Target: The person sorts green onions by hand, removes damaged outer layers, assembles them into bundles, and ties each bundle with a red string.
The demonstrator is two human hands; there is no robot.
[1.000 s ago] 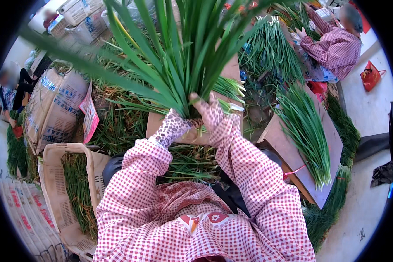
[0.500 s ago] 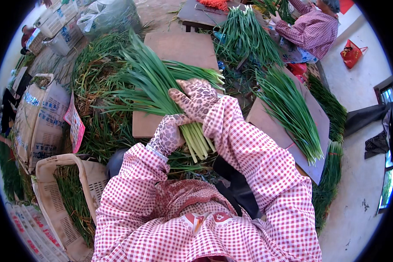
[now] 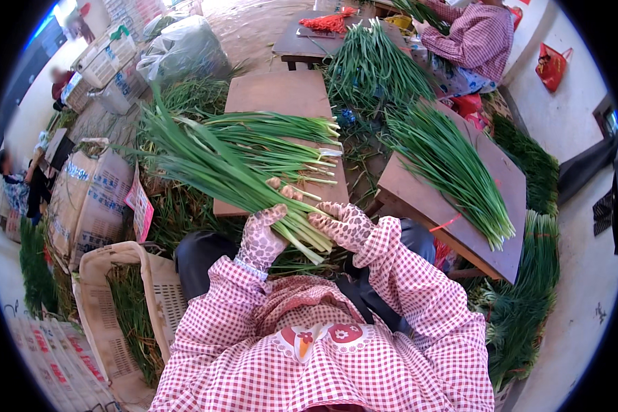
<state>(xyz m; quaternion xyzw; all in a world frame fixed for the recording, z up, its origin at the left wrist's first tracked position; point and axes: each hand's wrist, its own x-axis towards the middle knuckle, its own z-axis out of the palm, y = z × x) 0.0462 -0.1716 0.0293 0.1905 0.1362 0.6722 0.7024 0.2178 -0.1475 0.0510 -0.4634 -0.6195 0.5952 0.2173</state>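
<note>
A bunch of garlic chives lies slantwise in front of me, its green leaves to the upper left and pale stem ends toward me. My left hand, in a leopard-print glove, wraps round the bunch near the stems, fingertips showing on the far side. My right hand, gloved alike, is closed at the right side of the stem ends, fingers pressed to the stalks. Beyond the bunch, more loose chives rest on a brown board table, stem ends to the right.
On a second board to my right lies a large pile of chives, with a red tie beside it. A plastic crate stands at my left. At the far right a co-worker sits by a heap of chives.
My right hand has moved from on top of the bunch down to the right of its stem ends. The bunch has tipped further left, and the view has shifted, showing more chives on the table.
</note>
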